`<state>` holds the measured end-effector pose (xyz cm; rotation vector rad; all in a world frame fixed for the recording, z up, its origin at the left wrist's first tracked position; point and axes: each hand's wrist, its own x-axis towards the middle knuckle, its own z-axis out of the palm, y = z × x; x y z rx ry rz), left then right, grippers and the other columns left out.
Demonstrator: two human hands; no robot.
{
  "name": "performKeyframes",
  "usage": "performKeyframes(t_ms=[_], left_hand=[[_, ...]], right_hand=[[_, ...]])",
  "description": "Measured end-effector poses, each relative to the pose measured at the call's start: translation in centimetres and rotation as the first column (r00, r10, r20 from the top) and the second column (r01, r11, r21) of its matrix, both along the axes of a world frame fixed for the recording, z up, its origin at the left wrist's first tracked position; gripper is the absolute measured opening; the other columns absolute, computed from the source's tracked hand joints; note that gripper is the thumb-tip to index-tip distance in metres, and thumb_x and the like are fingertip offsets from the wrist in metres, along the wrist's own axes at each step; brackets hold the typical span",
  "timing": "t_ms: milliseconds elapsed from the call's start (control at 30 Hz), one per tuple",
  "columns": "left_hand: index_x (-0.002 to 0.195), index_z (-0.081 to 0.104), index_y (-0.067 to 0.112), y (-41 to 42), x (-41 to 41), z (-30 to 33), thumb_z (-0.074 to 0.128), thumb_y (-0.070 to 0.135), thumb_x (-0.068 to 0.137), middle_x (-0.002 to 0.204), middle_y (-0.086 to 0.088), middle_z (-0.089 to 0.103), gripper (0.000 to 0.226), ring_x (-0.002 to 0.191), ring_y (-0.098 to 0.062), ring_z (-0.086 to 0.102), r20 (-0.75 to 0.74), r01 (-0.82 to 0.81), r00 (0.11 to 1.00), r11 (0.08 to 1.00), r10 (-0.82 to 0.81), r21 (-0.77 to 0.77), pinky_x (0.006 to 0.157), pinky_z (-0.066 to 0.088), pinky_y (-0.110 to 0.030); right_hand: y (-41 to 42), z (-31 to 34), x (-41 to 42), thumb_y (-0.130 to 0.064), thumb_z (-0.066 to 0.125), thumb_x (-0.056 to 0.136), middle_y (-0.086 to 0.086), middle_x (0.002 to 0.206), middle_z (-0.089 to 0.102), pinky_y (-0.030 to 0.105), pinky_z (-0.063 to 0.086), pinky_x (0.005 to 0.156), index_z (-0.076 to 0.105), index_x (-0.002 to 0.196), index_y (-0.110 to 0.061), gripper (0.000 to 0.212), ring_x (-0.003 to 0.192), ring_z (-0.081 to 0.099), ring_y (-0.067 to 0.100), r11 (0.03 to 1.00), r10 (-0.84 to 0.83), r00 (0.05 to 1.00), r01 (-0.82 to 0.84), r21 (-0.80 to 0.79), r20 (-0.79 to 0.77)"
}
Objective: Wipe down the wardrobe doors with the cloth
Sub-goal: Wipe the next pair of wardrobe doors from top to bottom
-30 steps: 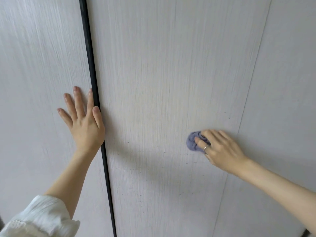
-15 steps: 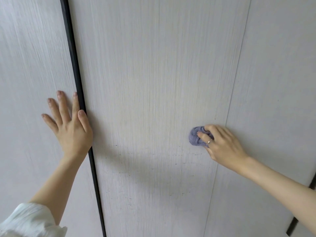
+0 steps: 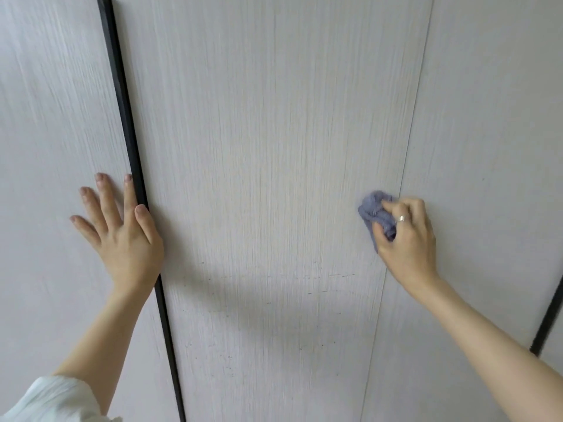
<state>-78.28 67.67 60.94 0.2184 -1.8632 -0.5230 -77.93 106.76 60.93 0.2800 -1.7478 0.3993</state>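
Observation:
Pale wood-grain wardrobe doors fill the view. My right hand (image 3: 406,236) grips a bunched blue-purple cloth (image 3: 373,210) and presses it against the middle door (image 3: 265,147), right at the thin seam with the right door (image 3: 493,132). My left hand (image 3: 117,229) lies flat with spread fingers on the left door (image 3: 51,117), its thumb beside the black vertical gap (image 3: 122,86). Small dark specks dot the middle door below the hands.
A second black gap (image 3: 548,318) shows at the lower right edge. A white sleeve (image 3: 51,400) covers my left forearm at the bottom left corner.
My right hand with the cloth has slid rightward to the seam between the middle and right doors. The left hand stays flat on the left door.

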Motion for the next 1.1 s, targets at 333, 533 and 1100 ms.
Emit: performKeyframes(t_ms=[333,533,1100], left_hand=[[0.152,0.016,0.022,-0.7,0.7,-3.0,0.015,0.028,0.101,0.16,-0.009,0.001,0.052,0.146,-0.032,-0.005,0.072,0.022,0.997,0.998,-0.018,-0.06,0.115,-0.005,-0.056],[0.152,0.011,0.025,-0.6,0.9,-3.6,0.016,0.025,0.101,0.16,-0.007,-0.003,0.052,0.146,-0.031,-0.007,0.108,0.017,0.994,0.998,-0.01,-0.06,0.115,-0.005,-0.055],[0.152,0.014,0.023,-0.5,0.4,-5.7,0.018,0.024,0.102,0.159,-0.016,0.004,0.05,0.145,-0.04,0.0,0.079,-0.001,0.997,0.998,0.006,-0.056,0.113,-0.002,-0.06]], right_hand=[[0.8,-4.8,1.8,-0.024,0.056,0.077,0.009,0.092,0.051,0.032,0.05,0.052,0.053,0.101,-0.01,0.027,0.062,0.061,0.033,0.959,-0.077,0.99,0.041,0.28,0.12],[-1.0,-4.0,1.7,-0.006,0.076,0.073,0.015,0.101,0.056,0.033,0.047,0.058,0.06,0.106,-0.004,0.037,0.08,0.062,0.034,0.999,-0.008,0.983,0.017,-0.044,0.184],[-2.8,-5.6,1.4,-0.013,0.074,0.079,0.013,0.106,0.054,0.031,0.046,0.068,0.06,0.111,-0.006,0.036,0.089,0.056,0.023,0.97,0.116,0.966,-0.06,-0.235,0.232]])
